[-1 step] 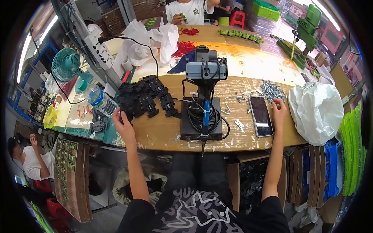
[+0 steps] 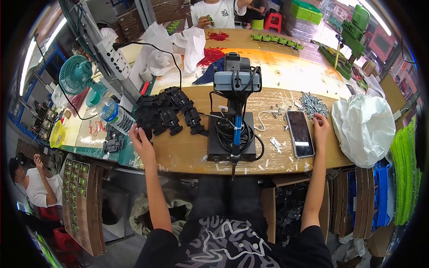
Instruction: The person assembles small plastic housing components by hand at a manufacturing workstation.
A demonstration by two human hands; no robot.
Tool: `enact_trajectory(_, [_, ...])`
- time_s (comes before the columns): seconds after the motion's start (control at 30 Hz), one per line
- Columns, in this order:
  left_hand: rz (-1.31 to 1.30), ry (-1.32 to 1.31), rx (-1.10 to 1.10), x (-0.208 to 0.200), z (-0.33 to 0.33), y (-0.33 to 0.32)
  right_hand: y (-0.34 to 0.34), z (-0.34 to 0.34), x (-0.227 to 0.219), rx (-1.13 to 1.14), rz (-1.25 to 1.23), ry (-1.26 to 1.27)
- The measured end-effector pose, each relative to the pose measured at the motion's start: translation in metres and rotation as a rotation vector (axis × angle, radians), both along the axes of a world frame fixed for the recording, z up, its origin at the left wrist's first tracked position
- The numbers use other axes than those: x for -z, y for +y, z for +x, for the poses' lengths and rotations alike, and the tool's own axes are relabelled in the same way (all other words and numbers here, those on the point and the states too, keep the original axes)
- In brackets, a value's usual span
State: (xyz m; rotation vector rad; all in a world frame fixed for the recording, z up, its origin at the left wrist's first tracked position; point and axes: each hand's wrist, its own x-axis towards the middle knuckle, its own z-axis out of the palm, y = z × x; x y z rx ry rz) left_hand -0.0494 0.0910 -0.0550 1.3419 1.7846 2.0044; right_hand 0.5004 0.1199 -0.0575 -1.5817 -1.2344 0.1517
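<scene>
My left hand (image 2: 142,142) is at the left of the bench, thumb and fingers apart, beside a heap of black plastic parts (image 2: 169,119) and a clear water bottle (image 2: 115,114). My right hand (image 2: 321,127) lies at the right with its fingers curled together, near a pile of small silver screws (image 2: 313,104). I cannot make out whether anything is in those fingers. Just left of that hand a smartphone (image 2: 300,134) lies face up. Between my hands stands a black-based stand (image 2: 220,149) with coiled cable and a blue pen-shaped tool (image 2: 237,134), its tip pointing down.
A white plastic bag (image 2: 364,129) bulges at the right. A green fan (image 2: 77,73) stands at the left. Red strips (image 2: 210,56) and a row of green parts (image 2: 277,40) lie across the bench, where another person (image 2: 216,15) works. A green drill press (image 2: 355,40) is far right.
</scene>
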Motion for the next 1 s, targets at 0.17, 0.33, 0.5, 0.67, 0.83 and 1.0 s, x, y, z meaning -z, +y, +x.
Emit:
enact_trajectory(0.17, [-0.036,-0.264,0.176,0.008,-0.005,0.000,-0.001,0.003,0.002,-0.024,0.026,0.022])
enact_trajectory(0.33, [0.042,-0.259,0.318,0.009,-0.001,-0.005,0.002,0.002,-0.001,-0.019,-0.004,0.128])
enact_trajectory(0.5, [0.102,-0.517,0.520,-0.034,0.039,-0.057,-0.023,-0.016,-0.026,-0.028,0.109,0.221])
enact_trajectory(0.67, [-0.245,-0.820,0.717,-0.044,0.080,-0.102,-0.087,-0.081,-0.049,-0.031,0.199,0.306])
enact_trajectory(0.83, [-0.440,-0.788,0.936,-0.051,0.115,-0.131,-0.132,-0.164,-0.060,-0.401,0.226,0.516])
enact_trajectory(1.0, [-0.591,-0.384,1.065,-0.058,0.147,-0.143,-0.152,-0.205,-0.069,-0.743,0.085,0.620])
